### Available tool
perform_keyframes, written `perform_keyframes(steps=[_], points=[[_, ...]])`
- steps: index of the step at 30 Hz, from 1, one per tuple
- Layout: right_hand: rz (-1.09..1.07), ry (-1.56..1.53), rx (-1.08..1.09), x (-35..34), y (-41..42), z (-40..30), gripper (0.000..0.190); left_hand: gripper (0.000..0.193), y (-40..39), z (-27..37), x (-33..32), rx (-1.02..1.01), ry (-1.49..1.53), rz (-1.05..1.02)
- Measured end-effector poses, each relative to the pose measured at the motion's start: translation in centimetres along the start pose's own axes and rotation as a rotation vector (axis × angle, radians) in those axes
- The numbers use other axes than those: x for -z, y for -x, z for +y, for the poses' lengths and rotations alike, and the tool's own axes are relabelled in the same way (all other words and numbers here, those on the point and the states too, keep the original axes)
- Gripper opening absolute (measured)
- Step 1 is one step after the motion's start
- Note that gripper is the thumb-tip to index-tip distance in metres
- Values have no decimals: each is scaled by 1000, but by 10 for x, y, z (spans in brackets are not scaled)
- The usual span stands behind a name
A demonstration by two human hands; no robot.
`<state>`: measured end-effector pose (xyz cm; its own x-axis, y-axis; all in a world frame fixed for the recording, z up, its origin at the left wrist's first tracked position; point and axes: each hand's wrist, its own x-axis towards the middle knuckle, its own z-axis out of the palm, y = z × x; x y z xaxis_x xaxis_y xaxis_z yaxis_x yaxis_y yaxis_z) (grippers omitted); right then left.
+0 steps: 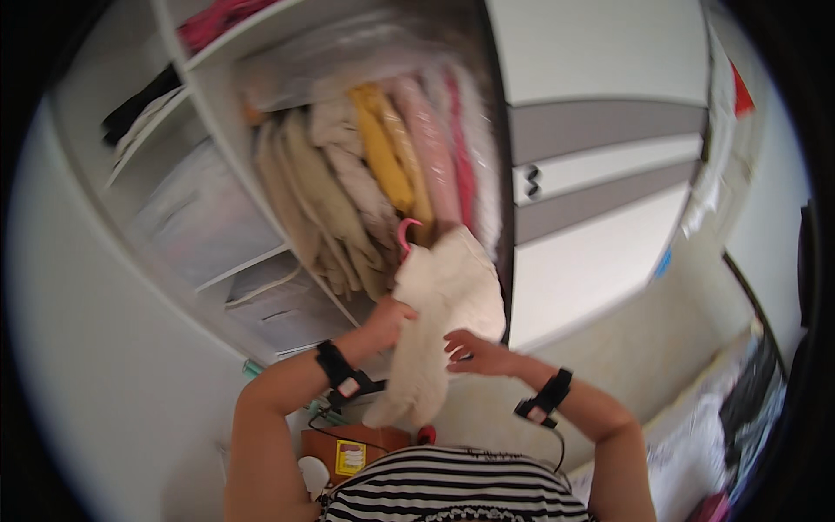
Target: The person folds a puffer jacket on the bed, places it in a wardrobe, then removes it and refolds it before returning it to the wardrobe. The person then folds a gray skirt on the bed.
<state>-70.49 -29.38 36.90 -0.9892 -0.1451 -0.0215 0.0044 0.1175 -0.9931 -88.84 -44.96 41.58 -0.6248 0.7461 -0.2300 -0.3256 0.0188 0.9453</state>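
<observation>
A cream fleecy garment (450, 287) is on a pink clothes hanger (407, 233), in front of the open wardrobe. My left hand (388, 320) grips the garment's left edge near its upper part. Close to its right side is my right hand (479, 355), fingers apart and slightly curled; whether it touches the cloth is hard to tell. Behind, a yellow garment (381, 147), a pink one in clear plastic (427, 143) and beige clothes (326, 189) hang in the wardrobe. Each wrist wears a black strap with a small device.
Wardrobe shelves (241, 267) at the left hold fabric storage bags (280, 310). A white and grey wardrobe door (600, 215) stands to the right. Below are a brown box (326, 444) and a green pole (251, 368). Plastic-covered items (685, 417) lie at the lower right.
</observation>
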Motion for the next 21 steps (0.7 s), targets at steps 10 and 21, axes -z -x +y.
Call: perform_keyframes(steps=[10,21], points=[[108,274,-58,-39,-42,-48,67,41,22,7,-24,-187,296,227],[31,460,-89,7,-9,4,64,53,18,99,46,27,-274,-92]])
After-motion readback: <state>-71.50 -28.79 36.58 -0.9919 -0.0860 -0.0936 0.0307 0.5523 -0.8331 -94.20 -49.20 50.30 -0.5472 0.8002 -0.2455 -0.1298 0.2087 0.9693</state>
